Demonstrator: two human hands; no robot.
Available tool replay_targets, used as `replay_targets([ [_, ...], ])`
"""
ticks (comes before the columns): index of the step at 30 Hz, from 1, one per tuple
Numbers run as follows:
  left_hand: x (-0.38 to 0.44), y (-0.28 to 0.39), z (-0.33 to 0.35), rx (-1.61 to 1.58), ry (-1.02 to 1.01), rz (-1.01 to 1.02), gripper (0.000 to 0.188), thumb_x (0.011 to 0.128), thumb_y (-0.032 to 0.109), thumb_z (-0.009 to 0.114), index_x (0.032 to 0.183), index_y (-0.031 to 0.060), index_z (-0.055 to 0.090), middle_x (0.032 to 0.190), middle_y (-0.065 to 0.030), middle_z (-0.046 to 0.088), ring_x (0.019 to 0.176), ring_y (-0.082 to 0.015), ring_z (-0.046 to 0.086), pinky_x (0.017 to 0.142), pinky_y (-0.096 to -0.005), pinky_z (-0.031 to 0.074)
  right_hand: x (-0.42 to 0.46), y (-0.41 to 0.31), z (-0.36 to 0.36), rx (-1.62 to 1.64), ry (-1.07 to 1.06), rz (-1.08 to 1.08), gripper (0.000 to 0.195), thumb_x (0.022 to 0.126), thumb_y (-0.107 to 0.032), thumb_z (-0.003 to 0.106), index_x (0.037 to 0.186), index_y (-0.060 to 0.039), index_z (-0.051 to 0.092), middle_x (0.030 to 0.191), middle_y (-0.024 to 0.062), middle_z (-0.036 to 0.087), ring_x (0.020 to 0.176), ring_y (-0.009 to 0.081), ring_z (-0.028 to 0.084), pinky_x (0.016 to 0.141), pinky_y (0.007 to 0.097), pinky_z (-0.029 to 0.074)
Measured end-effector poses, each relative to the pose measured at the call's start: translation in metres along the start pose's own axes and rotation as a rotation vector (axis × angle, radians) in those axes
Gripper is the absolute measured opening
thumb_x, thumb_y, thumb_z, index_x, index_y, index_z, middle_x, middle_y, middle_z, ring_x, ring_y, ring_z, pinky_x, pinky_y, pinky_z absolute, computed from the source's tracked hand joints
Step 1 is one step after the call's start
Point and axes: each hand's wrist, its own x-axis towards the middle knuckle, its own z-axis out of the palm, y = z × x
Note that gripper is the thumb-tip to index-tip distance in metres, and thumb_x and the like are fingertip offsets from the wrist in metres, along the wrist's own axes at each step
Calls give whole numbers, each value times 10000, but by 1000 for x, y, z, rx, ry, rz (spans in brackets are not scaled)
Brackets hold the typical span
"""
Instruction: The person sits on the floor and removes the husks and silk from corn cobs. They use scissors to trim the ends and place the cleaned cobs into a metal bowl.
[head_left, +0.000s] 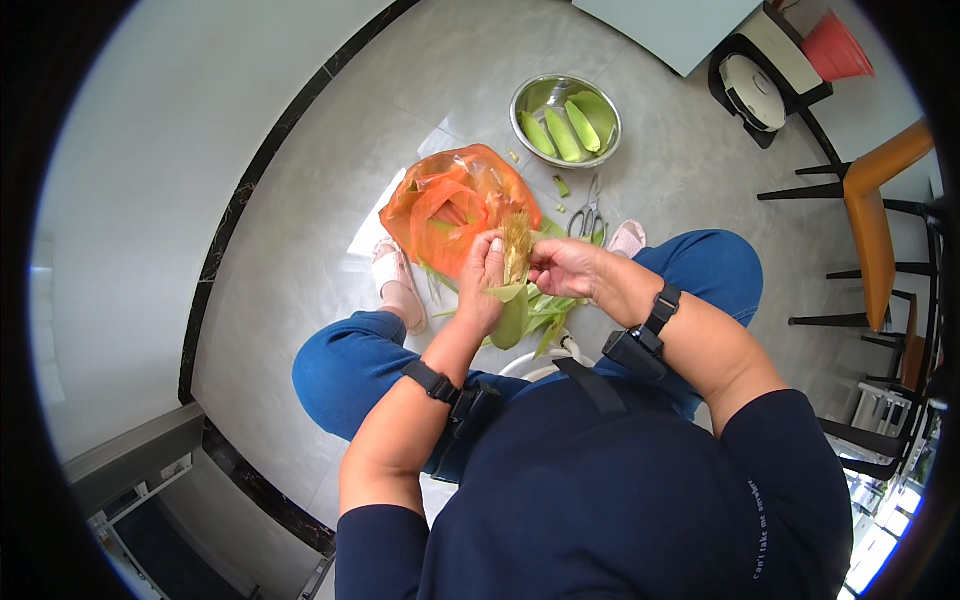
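Observation:
My left hand (482, 283) grips a partly husked ear of corn (516, 259), held upright with its brown silk at the top. A green husk leaf (512, 321) folds down from it toward me. Close against the ear's right side, my right hand (568, 267) has its fingers curled and pinches the edge of the husk. Stripped husks (551, 309) lie in a loose pile on the floor below both hands. Just beyond them an orange plastic bag (457, 191) sits with its mouth gathered; green shows inside.
A stainless steel bowl (515, 133) holds several green-husked ears. Scissors (588, 217) and small husk scraps (562, 186) lie on the tile floor. My slippered feet flank the bag. At the right stand an orange chair (870, 240) and a robot vacuum (752, 90) at its dock.

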Motion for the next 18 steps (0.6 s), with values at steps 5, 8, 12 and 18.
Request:
replay_targets([
  [5, 1, -9, -8, 43, -66, -143, 297, 1043, 273, 384, 1065, 39, 565, 852, -16, 592, 723, -90, 553, 642, -245, 471, 3, 21, -13, -258, 82, -201, 84, 852, -32, 583, 935, -42, 579, 806, 15, 579, 633, 91, 540, 538, 201, 468],
  [8, 1, -19, -14, 283, -60, -76, 339, 1043, 296, 375, 1038, 25, 578, 833, -17, 592, 707, -102, 547, 626, -248, 458, 0, 28, -18, -425, 68, -406, 148, 831, -10, 582, 975, -45, 588, 834, -5, 566, 668, 77, 513, 587, 209, 426],
  [12, 1, -16, -11, 527, -13, 14, 388, 1039, 290, 362, 947, 7, 612, 742, -52, 607, 661, -132, 555, 607, -279, 454, -4, 26, -28, -373, -74, -426, 263, 813, -5, 601, 1073, -31, 580, 878, -1, 585, 722, 82, 527, 626, 224, 440],
  [18, -2, 1, -4, 677, -78, 76, 461, 1036, 319, 351, 854, -1, 629, 699, -100, 627, 634, -186, 585, 615, -332, 470, -28, 9, -14, -465, -198, -326, 593, 831, -122, 709, 1337, -41, 410, 1047, 17, 581, 877, 100, 565, 764, 242, 487],
])
